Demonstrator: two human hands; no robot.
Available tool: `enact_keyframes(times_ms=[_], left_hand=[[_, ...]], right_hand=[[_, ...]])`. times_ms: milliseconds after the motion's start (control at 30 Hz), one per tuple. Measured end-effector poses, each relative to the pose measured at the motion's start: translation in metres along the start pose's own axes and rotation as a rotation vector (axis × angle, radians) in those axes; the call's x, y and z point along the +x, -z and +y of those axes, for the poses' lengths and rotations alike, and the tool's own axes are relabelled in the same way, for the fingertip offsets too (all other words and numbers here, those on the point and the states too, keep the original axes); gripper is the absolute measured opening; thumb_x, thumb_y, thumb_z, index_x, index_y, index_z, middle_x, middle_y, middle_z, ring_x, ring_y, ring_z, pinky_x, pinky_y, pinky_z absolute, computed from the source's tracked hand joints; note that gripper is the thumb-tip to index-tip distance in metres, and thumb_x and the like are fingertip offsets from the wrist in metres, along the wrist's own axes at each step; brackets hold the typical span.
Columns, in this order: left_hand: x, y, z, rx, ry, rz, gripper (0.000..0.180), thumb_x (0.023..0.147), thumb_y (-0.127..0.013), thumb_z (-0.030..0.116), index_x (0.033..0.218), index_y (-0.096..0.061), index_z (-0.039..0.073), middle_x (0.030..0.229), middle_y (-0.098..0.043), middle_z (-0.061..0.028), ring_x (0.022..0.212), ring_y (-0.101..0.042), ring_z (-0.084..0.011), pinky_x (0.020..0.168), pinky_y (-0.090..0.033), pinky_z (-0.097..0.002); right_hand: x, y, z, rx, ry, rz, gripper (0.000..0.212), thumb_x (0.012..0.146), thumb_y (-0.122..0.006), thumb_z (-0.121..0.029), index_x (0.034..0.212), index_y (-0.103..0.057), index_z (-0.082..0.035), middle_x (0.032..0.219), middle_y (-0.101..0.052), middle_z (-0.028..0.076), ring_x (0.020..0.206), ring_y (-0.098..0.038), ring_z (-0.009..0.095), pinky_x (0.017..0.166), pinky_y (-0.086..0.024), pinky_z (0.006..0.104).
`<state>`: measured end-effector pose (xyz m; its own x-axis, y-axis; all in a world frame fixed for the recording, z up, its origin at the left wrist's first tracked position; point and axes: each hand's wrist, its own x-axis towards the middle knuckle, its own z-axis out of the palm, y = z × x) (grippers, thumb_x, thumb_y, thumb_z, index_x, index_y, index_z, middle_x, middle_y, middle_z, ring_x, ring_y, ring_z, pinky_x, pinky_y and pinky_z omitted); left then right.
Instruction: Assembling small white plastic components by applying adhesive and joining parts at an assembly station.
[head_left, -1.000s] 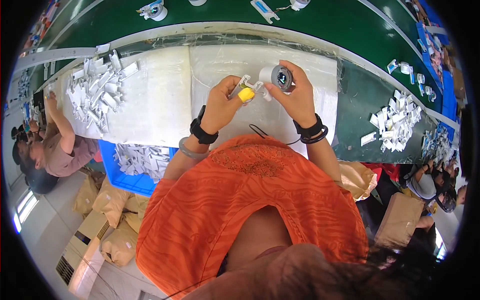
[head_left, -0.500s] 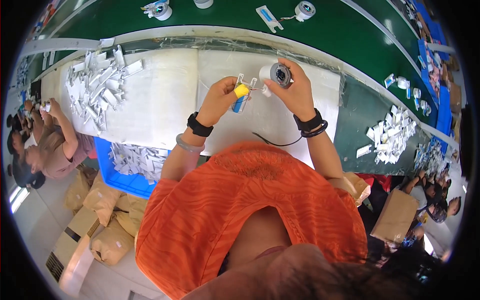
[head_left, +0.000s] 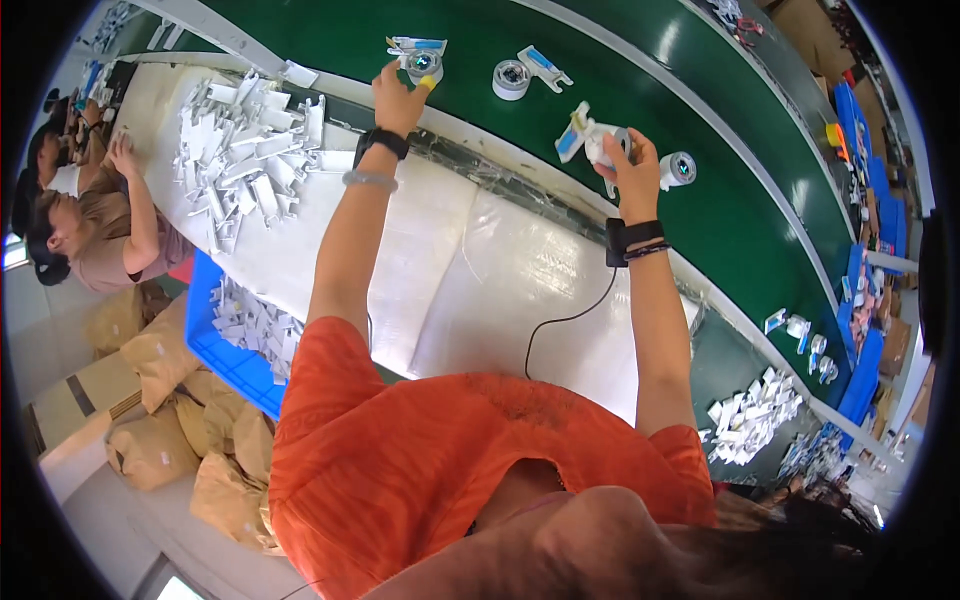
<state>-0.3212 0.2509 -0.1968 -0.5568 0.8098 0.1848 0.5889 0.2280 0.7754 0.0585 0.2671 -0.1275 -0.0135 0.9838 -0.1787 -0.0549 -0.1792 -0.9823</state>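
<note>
My left hand (head_left: 398,105) reaches over the green belt with thumb and forefinger round a white cylindrical unit (head_left: 424,68) with a dark round face. A yellow cover sits on the thumb tip. Behind that unit lies a white bracket with a blue strip (head_left: 420,45). My right hand (head_left: 636,178) grips another white cylindrical unit (head_left: 603,150) above the belt, largely hidden by the fingers. A white bracket with a blue strip (head_left: 572,140) hangs beside it on the left.
On the green belt (head_left: 480,130) are a further unit with its bracket (head_left: 511,80) and one more cylindrical unit (head_left: 679,169) beside my right hand. Loose white brackets (head_left: 250,150) are heaped at left on the white-covered table (head_left: 500,270). A blue crate (head_left: 230,355) stands below; co-workers sit at left.
Both hands have gone forward from the white table to the green belt. My left hand has let go of the blue-striped bracket and taken another unit. The view has tilted.
</note>
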Motion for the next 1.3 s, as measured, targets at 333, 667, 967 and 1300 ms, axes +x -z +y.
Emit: enact_keyframes(times_ms=[333,667,967,1300], left_hand=[[0.044,-0.035,-0.006,0.175,-0.049,0.159,0.074,0.066,-0.085,0.035,0.123,-0.053,0.0,0.121,-0.053,-0.0243,0.107,-0.056,-0.0414,0.09,-0.049,-0.0484],[-0.158,0.072,0.159,-0.156,-0.553,-0.383,0.068,0.067,-0.08,0.01,0.128,-0.052,0.005,0.123,-0.049,-0.0183,0.116,-0.049,-0.0359,0.1,-0.042,-0.0414],[-0.29,0.091,0.189,-0.454,-0.122,-1.024,0.078,0.074,-0.074,0.01,0.144,-0.041,0.011,0.13,-0.051,-0.0161,0.12,-0.049,-0.0354,0.099,-0.044,-0.0406],[-0.284,0.052,0.188,-0.394,-0.55,-0.703,0.075,0.075,-0.068,0.003,0.144,-0.041,0.01,0.126,-0.059,-0.0112,0.124,-0.049,-0.031,0.109,-0.031,-0.0431]], right_hand=[[-0.031,-0.019,0.052,-0.254,0.196,-0.231,0.042,0.088,-0.071,-0.013,0.125,-0.055,-0.002,0.113,-0.062,0.009,0.1,-0.062,0.016,0.089,-0.049,0.028],[-0.123,-0.007,-0.002,0.149,-0.319,-0.57,0.048,0.103,-0.044,-0.044,0.116,-0.062,-0.001,0.107,-0.067,0.008,0.1,-0.065,0.015,0.088,-0.048,0.0273],[-0.197,0.046,-0.007,0.215,-0.498,-0.521,0.029,0.102,-0.052,-0.028,0.1,-0.066,-0.003,0.09,-0.067,0.0,0.076,-0.059,0.007,0.072,-0.048,0.023],[-0.236,0.083,-0.053,0.084,-0.213,-0.758,0.033,0.102,-0.052,-0.026,0.089,-0.069,-0.001,0.084,-0.068,0.005,0.08,-0.061,0.011,0.077,-0.048,0.0261]])
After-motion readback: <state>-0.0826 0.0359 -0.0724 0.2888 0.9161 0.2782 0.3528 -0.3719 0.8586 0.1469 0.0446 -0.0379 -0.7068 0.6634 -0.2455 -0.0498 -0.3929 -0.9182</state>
